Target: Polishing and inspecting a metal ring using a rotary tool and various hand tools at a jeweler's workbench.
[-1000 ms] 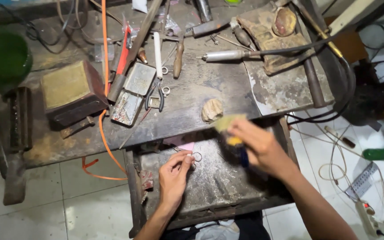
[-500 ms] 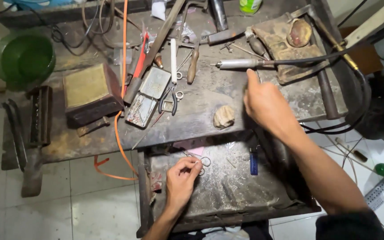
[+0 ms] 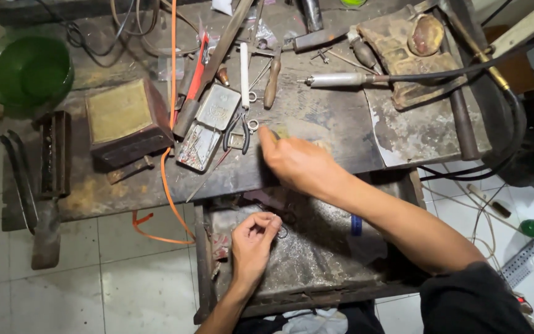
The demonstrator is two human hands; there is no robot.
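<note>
Now the right hand has swung left toward the pliers.

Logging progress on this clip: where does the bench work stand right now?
Done: nothing finished shows. In hand: the left hand pinches a small wire ring over the pulled-out drawer tray; the right hand reaches across the bench toward the pliers and open metal tin. Left: the right hand's fingers hold no tool yet.
</note>
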